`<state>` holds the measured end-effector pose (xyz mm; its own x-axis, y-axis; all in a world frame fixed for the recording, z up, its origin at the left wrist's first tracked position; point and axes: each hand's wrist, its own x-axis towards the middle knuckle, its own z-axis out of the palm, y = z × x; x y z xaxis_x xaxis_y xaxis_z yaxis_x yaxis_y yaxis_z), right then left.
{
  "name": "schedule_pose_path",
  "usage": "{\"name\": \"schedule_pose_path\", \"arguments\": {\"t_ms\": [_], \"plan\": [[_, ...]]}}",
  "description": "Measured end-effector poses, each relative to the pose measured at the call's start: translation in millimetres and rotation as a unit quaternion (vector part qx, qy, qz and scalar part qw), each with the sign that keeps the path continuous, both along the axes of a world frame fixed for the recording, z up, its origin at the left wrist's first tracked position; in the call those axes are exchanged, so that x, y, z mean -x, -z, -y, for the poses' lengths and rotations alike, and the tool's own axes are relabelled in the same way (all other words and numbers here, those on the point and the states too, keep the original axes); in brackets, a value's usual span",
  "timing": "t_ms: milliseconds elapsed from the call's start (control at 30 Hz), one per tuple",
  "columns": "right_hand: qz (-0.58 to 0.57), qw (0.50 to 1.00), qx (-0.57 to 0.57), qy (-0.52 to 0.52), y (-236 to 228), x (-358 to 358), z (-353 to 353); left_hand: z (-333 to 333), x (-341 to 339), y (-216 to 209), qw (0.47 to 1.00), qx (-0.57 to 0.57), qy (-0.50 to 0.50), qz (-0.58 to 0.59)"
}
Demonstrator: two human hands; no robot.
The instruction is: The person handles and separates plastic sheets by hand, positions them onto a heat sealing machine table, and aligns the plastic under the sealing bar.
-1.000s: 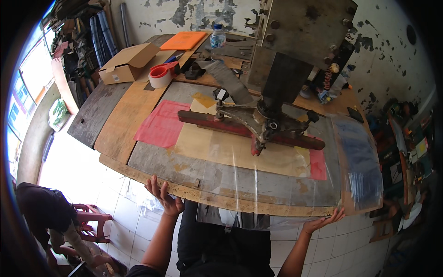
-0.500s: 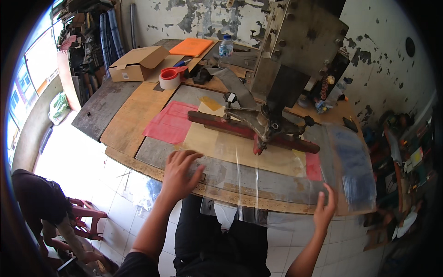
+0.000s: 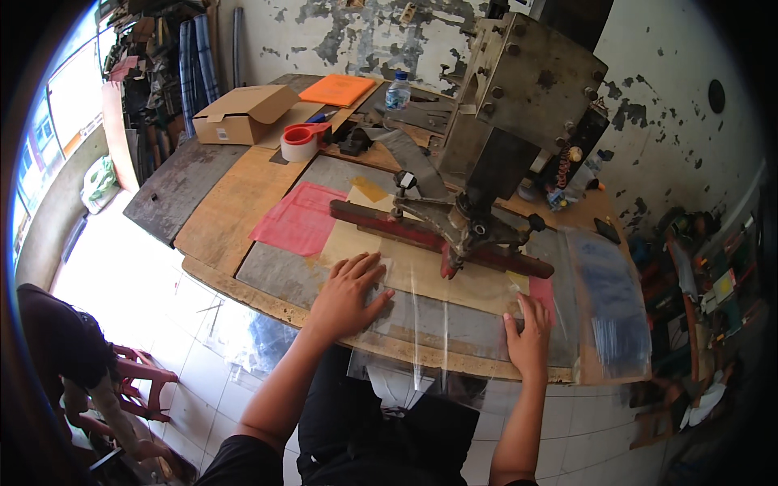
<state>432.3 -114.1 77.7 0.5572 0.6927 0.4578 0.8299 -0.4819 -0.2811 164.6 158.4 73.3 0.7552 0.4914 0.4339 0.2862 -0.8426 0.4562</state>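
Note:
A clear plastic sheet lies over the front of the work table and hangs past its edge above my lap. My left hand rests flat on the sheet's left part, fingers stretched forward and thumb apart. On the sheet's right part is my right hand, fingers slightly bent and thumb apart, not wrapped round anything. Beneath the sheet's far part runs a tan covering, with a pink piece at its left end. Just beyond my hands, a long dark red press bar sits below the metal press head.
A stack of clear plastic sheets lies at the table's right. Farther back are a cardboard box, a red tape dispenser, an orange pad and a water bottle. Another person is at lower left, beside a red stool.
Both hands have moved forward and inward onto the plastic sheet; the right hand has come left and its fingers have lowered. The sheet has shifted slightly forward. The press bar looks unmoved.

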Motion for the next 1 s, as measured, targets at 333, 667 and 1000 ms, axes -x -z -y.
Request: {"name": "schedule_pose_path", "arguments": {"t_ms": [333, 667, 1000], "plan": [[-0.035, 0.999, -0.008, -0.013, -8.1, 0.2, -1.6, 0.3, 1.9, 1.0, 1.000, 0.002, -0.003, 0.023], [-0.156, 0.985, -0.067, 0.044, -13.2, -26.5, -16.3, -1.8, 2.8, 3.3, 1.000, 0.015, 0.000, 0.024], [-0.269, 0.947, -0.174, -0.005, -51.5, 8.3, 20.5, -0.7, 5.1, -3.3, 0.997, 0.073, -0.003, 0.027]]}}
